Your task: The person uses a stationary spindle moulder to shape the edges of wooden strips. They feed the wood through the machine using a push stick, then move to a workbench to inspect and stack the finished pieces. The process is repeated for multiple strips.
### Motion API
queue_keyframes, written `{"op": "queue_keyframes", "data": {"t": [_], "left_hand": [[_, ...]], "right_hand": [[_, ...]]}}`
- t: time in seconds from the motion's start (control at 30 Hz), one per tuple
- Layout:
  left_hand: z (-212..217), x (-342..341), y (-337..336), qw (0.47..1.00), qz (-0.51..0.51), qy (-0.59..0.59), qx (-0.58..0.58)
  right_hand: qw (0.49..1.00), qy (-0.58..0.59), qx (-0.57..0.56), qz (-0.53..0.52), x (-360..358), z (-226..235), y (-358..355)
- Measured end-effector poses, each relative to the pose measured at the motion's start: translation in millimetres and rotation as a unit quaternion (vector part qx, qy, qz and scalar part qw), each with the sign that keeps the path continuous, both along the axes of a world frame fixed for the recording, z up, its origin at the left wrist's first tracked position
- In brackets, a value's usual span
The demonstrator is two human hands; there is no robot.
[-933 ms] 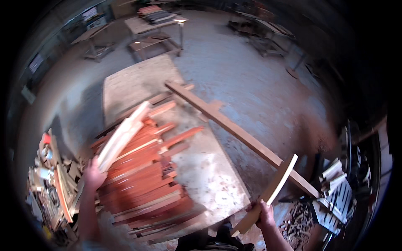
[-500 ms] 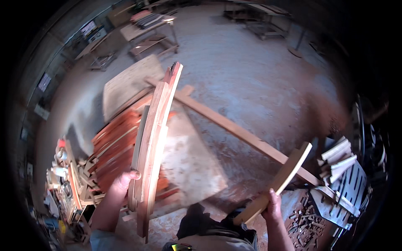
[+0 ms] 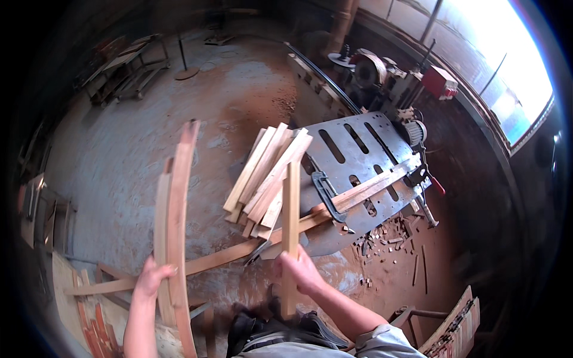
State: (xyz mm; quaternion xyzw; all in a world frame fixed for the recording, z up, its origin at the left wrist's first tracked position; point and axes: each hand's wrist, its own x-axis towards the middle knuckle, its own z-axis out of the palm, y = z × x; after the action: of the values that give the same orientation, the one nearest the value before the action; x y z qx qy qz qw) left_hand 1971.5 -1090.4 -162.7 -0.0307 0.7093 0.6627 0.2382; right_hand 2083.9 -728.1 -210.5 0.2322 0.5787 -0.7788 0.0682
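From the head view, your left hand (image 3: 152,280) had its fingers wrapped around two long curved slats (image 3: 174,227) at seven o'clock. Your right hand (image 3: 301,271) clasped a straight wooden strip (image 3: 290,221) upright at centre (the stack of offcuts (image 3: 268,173) lay just beyond, at twelve). Keeping both grips firm near mid-length would have steadied them.

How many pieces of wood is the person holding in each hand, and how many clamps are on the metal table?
Curved wooden pieces in the left hand: 2
Straight wooden piece in the right hand: 1
Clamps on the metal table: 1 seen
Total: 4
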Motion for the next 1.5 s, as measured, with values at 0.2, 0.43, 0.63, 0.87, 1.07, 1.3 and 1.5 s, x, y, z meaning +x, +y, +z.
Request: {"op": "queue_keyframes", "data": {"t": [0.2,0.43,0.63,0.87,1.07,1.3,1.5], "left_hand": [[-14,-122,155,0.987,-0.142,0.035,-0.064],[-52,-205,267,0.970,-0.215,0.075,-0.084],[-88,-228,292,0.961,-0.274,-0.004,-0.044],[-61,-228,267,0.964,-0.247,-0.061,-0.070],[-38,-207,268,0.940,-0.209,0.128,-0.236],[-43,-197,278,0.878,-0.253,0.208,-0.350],[-75,-197,266,0.875,-0.276,0.243,-0.315]], "right_hand": [[0.990,-0.045,-0.036,-0.129,-39,-16,63],[0.981,-0.080,-0.050,-0.168,-97,-42,86],[0.975,-0.006,0.078,-0.210,-132,-64,77],[0.977,-0.024,0.120,-0.174,-146,-61,72],[0.959,-0.005,0.241,-0.149,-148,-72,63],[0.870,0.039,0.479,-0.107,-114,-71,66],[0.883,0.054,0.449,-0.124,-73,-65,78]]}}
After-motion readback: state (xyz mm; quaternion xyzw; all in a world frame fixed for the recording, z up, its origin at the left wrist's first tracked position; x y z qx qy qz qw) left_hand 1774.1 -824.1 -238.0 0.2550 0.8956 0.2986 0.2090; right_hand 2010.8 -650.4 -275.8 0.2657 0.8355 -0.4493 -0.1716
